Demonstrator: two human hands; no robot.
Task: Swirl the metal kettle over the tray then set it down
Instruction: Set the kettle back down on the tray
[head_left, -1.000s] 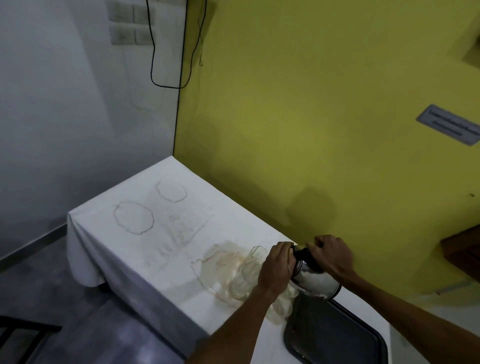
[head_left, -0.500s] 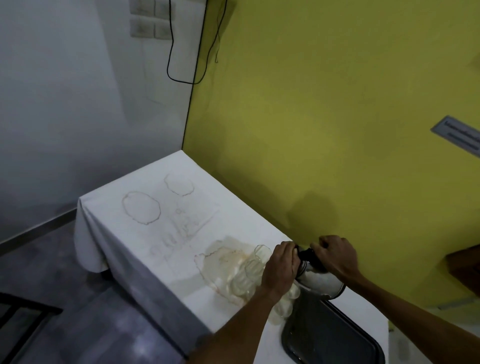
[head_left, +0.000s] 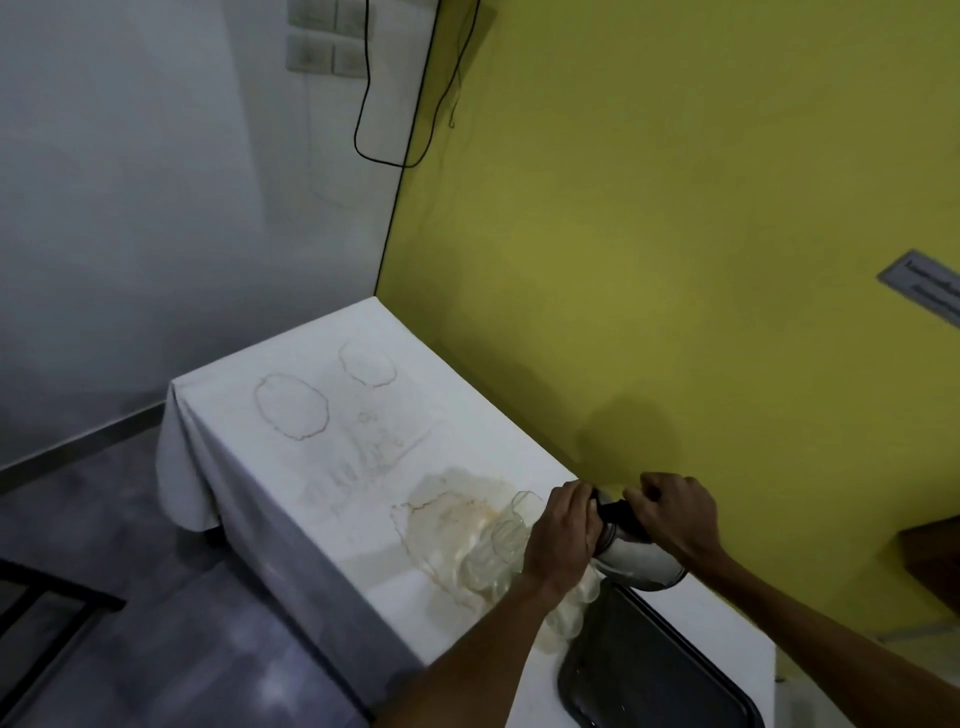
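A shiny metal kettle (head_left: 641, 567) with a black handle is held at the far end of a dark tray (head_left: 649, 675), by the yellow wall. My right hand (head_left: 672, 514) grips the black handle from the right. My left hand (head_left: 563, 535) is curled around the kettle's top on its left side and hides much of it. Whether the kettle's base touches the table or tray is hidden.
Several clear glasses (head_left: 506, 551) lie clustered just left of the kettle on a stained white tablecloth (head_left: 322, 467). The yellow wall (head_left: 675, 260) runs close behind the kettle. The table's front edge drops to a grey floor (head_left: 130, 649).
Both hands and the kettle keep nearly the same place over the tray's far end. The view has shifted slightly, so the table appears further right.
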